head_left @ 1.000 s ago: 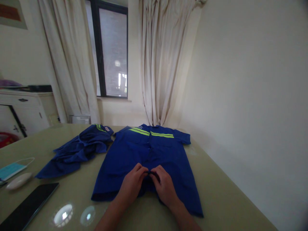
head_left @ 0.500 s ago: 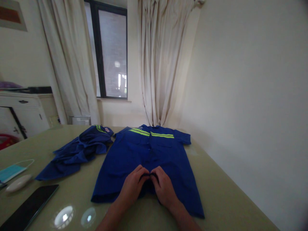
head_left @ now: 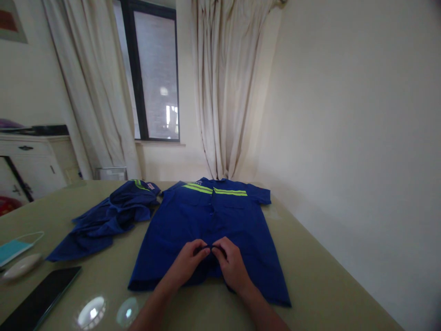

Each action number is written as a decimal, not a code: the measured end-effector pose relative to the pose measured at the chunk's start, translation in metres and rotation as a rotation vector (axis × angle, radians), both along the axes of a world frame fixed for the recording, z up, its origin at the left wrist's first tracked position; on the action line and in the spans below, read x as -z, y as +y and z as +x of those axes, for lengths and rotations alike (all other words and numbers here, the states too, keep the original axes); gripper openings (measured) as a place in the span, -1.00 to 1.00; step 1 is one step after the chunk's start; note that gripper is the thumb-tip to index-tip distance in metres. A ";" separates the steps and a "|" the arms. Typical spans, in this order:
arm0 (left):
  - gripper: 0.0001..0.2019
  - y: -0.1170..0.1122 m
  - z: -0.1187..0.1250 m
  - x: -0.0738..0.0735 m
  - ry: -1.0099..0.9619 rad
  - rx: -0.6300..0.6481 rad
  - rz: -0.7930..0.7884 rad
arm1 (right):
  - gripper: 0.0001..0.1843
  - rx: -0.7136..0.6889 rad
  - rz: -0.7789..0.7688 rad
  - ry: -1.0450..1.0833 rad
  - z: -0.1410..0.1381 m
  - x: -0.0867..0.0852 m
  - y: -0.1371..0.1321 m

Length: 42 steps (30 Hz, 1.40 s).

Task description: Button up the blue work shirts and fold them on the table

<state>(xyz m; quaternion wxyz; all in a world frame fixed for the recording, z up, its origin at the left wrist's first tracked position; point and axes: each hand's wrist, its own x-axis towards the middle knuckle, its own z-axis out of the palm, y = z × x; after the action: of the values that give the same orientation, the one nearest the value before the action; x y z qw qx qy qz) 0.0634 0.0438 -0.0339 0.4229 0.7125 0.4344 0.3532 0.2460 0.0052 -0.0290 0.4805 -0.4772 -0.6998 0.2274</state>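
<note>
A blue short-sleeved work shirt (head_left: 193, 220) with yellow-green reflective stripes lies flat, front up, on the pale green table (head_left: 310, 276). My left hand (head_left: 188, 263) and my right hand (head_left: 230, 263) rest on its lower front, side by side. Both pinch the shirt's front placket near the hem, fingertips almost touching at the middle seam. The fingers of both hands are curled closed on the cloth.
A second blue garment (head_left: 110, 216) lies crumpled to the left of the shirt. At the table's left edge are a blue face mask (head_left: 14, 248), a white oval object (head_left: 20, 266) and a dark phone (head_left: 37, 299). A wall runs close along the right; curtains and a window stand behind.
My hands stay pinched at the same spot on the shirt's lower front, with only small finger shifts. The camera has turned slightly to the right.
</note>
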 end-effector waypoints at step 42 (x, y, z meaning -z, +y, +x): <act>-0.57 -0.018 0.018 -0.008 0.760 -0.060 0.310 | -0.73 0.167 -0.228 0.310 0.009 -0.004 0.011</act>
<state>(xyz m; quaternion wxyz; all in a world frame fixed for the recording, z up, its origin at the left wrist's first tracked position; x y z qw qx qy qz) 0.0810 0.0259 -0.0257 0.1096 0.8344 0.5222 0.1383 0.2550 0.0164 -0.0255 0.5425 -0.5442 -0.5453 0.3350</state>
